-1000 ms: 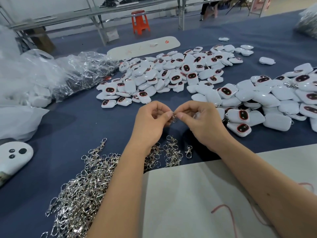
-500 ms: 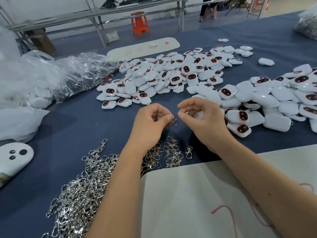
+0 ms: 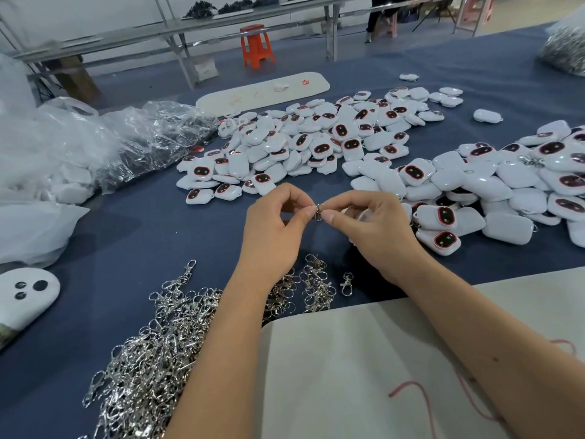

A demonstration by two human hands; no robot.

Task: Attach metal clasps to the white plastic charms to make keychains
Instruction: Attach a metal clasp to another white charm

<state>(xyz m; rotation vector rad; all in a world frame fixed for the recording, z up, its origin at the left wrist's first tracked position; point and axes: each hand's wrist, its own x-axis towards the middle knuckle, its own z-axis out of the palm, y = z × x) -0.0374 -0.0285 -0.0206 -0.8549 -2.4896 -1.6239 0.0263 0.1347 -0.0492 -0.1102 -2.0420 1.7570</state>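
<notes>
Head cam: left hand (image 3: 272,231) & right hand (image 3: 376,229) both pinching one clasp (image 3: 319,210) at ctr. Charm pile (image 3: 316,144) at 12, loose clasp heap (image 3: 152,353) at 7.

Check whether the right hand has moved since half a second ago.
Yes. The right hand has closed back in toward the left hand, judged against the white charm pile; both now pinch the metal clasp.
</notes>
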